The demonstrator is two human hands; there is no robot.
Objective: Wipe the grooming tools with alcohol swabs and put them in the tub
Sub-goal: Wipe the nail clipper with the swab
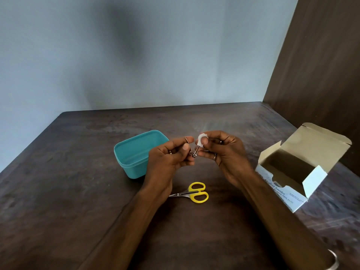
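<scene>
Above the dark table, beside the empty teal tub (134, 152), the left hand (167, 160) pinches a metal nail clipper (191, 148) steady while the right hand (224, 152) rubs a swab (200, 142) on it; yellow scissors (194, 192) wait nearer.

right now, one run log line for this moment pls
step: wiping | left hand: holds nail clipper | right hand: pinches swab on it | scissors: on table | tub: empty
</scene>
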